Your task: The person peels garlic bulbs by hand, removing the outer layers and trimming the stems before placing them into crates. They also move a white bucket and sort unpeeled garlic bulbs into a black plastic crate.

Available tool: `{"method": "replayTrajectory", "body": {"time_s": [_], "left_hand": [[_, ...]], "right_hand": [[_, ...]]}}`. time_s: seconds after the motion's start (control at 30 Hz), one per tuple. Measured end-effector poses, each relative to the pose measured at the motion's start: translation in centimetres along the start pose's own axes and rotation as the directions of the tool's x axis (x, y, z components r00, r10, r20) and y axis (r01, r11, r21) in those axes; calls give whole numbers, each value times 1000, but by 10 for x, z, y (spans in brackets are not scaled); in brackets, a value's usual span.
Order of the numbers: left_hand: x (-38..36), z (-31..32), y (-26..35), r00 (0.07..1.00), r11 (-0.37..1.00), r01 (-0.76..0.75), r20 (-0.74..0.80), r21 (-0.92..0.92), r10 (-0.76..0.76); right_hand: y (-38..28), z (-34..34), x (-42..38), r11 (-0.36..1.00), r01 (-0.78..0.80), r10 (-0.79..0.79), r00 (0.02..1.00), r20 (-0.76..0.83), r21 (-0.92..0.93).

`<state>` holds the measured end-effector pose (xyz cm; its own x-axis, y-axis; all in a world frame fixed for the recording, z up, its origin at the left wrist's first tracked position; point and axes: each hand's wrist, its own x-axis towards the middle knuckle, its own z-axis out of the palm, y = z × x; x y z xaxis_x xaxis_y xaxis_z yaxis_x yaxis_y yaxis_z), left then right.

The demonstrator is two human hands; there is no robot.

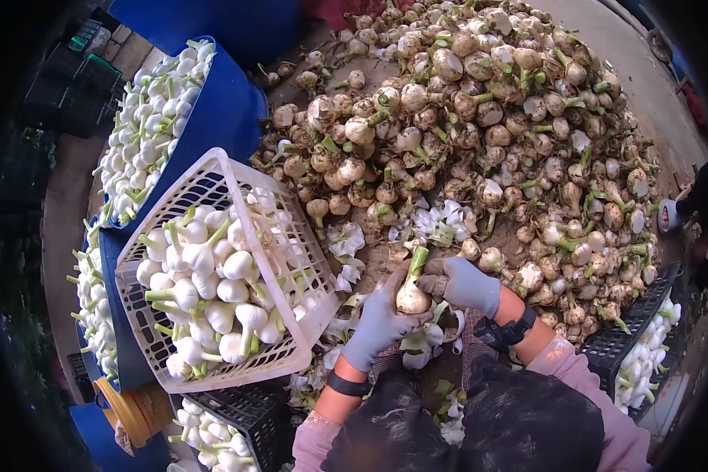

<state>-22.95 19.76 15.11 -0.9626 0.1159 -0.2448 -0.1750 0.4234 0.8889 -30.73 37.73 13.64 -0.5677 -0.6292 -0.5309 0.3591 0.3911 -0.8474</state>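
Observation:
A brownish garlic bulb (411, 298) with a short green stem stands upright between my two gloved hands, above my lap. My left hand (379, 322) is closed around its left side and underside. From the right, my right hand (468, 285) has its fingers curled in against the bulb near the neck; the fingertips are partly hidden. Peeled-off skins (425, 342) lie just below the bulb. On my left stands a white plastic basket (240, 185) with peeled white garlic bulbs (220, 287) in it, stems still on.
A large heap of unpeeled garlic (464, 110) spreads ahead and to the right. Blue tubs (240, 98) of white bulbs stand at left, near a yellow bucket (138, 413). Black crates (629, 334) with white bulbs flank me. A person's foot (669, 215) shows at far right.

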Motion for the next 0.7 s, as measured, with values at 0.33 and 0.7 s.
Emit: {"method": "replayTrajectory", "body": {"time_s": [0.33,0.7], "left_hand": [[-18,19,-9,966,434,218,131,-874,-221],[-11,35,-39,998,929,54,-22,-365,-67]], "right_hand": [[28,26,-7,961,47,-148,921,-360,-274],[51,22,-18,954,91,-27,974,-223,284]]}}
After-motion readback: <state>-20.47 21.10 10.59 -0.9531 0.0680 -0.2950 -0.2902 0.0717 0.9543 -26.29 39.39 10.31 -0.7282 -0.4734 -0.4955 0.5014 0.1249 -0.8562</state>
